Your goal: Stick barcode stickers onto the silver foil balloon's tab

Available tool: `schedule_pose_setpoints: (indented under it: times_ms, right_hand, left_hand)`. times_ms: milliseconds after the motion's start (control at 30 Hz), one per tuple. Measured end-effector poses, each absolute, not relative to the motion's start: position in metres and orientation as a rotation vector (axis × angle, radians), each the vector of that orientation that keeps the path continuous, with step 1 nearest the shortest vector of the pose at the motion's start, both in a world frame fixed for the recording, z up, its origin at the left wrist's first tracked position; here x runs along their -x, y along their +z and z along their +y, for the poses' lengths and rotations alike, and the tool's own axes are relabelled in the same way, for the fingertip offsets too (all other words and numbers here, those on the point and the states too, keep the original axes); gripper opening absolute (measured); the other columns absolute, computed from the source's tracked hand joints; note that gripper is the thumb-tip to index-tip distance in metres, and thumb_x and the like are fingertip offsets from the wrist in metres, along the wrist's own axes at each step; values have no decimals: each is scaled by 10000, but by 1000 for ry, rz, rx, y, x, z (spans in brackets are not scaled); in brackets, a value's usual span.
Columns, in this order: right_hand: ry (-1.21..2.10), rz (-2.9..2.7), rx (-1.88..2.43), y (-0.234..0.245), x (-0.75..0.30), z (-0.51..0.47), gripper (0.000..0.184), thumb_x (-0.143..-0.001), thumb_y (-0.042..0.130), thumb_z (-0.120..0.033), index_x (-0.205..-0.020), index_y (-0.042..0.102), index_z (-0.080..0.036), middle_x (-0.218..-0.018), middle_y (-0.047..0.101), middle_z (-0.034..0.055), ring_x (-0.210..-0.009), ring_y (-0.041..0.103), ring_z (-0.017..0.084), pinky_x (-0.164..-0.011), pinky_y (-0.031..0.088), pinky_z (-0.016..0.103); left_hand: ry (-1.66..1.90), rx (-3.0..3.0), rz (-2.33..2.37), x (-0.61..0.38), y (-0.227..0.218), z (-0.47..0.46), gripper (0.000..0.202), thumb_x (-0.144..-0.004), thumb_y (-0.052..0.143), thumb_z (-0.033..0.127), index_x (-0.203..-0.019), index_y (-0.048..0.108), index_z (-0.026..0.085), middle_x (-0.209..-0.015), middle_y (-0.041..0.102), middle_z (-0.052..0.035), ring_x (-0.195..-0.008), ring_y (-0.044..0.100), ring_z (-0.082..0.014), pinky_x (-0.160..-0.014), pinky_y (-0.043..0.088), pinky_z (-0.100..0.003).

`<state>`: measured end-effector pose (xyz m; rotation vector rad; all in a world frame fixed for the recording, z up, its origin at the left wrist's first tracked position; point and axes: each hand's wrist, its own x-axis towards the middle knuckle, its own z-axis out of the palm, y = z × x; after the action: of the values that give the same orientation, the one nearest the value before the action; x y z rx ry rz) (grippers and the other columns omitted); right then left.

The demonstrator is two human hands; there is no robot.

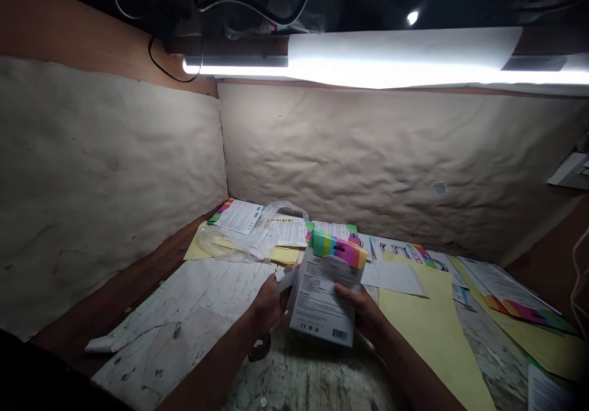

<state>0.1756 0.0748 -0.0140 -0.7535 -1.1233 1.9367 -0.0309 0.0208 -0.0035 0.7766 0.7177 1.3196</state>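
Above the table in front of me I hold a thick stack of printed packaging cards [322, 300], tilted, with a rainbow top band, a hang hole, lines of text and a barcode. My left hand [270, 297] is closed at the stack's left side. A small white strip [286, 280] shows at its fingers; whether it is part of the stack I cannot tell. My right hand [361, 307] grips the right edge, its thumb flat on the printed face and its other fingers hidden behind.
Crumpled clear plastic [243, 239] and more printed cards [242, 216] lie along the back of the worn table [197, 313]. Yellow paper [418, 331] spreads to the right, beside further cards [510, 294]. A bright tube light [368, 76] hangs low above, with loose cables [257, 9].
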Motion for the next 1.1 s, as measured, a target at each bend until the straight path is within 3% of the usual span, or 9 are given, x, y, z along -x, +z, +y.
schedule_pose_setpoints:
  times_ms: [133, 300, 467, 667, 1100]
  right_hand:
    - [2000, -1090, 747, -18, -168, 71, 599, -684, 804, -366, -1196, 593, -141, -1112, 694, 154, -1003, 659, 351, -874, 523, 516]
    - [2070, -1002, 751, -18, -173, 71, 539, -743, 761, -357, -1201, 577, -140, -1136, 684, 156, -1012, 660, 333, -911, 505, 522]
    - [2089, -1058, 781, -17, -178, 74, 547, -737, 765, -361, -1204, 577, -146, -1177, 665, 155, -1033, 649, 332, -900, 512, 512]
    - [2084, -1170, 723, -13, -175, 71, 559, -684, 809, -325, -1178, 620, -142, -1169, 668, 149, -1037, 639, 340, -924, 487, 522]
    - [1932, -1310, 731, -9, -166, 63, 503, -657, 827, -295, -1112, 677, -142, -1084, 705, 124, -1027, 640, 329, -927, 482, 493]
  left_hand:
    - [1252, -960, 815, 30, -4, 18, 507, -795, 645, 558, -1043, 660, 116, -915, 715, -125, -830, 678, -266, -647, 526, -308]
    - [1150, -888, 732, 34, -3, 15, 587, -839, 525, 630, -1120, 632, 126, -917, 712, -149, -873, 680, -269, -697, 538, -338]
    - [1163, -933, 669, 35, -9, 17, 558, -808, 652, 522, -1205, 583, 136, -1013, 692, -161, -928, 667, -283, -758, 537, -368]
    - [1255, -952, 824, 30, -16, 22, 558, -726, 751, 479, -1137, 619, 124, -994, 700, -138, -890, 668, -275, -762, 527, -360]
    - [1239, -1077, 963, 37, -18, 24, 439, -708, 775, 337, -1069, 672, 110, -875, 711, -87, -782, 664, -244, -615, 499, -279]
